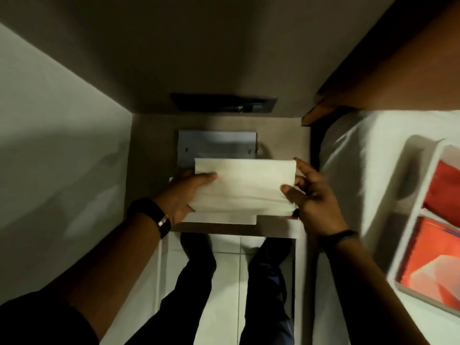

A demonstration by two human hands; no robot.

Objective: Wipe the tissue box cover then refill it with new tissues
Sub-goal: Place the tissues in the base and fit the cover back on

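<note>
A stack of white tissues (245,186) is held flat above the small bedside table (281,135). My left hand (184,192) grips its left end, thumb on top and fingers underneath. My right hand (311,197) holds the right end, thumb on the near corner and fingers at the edge. Behind the stack, a grey tissue box cover (216,145) lies on the table, partly hidden. A white flat piece (224,219) shows under the stack at the table's front edge.
A dark recessed panel (224,103) sits in the wall behind the table. A bed with white linen (361,158) is on the right, carrying a white tray (408,190) with red and orange packs. A wall stands on the left. My legs are on the tiled floor below.
</note>
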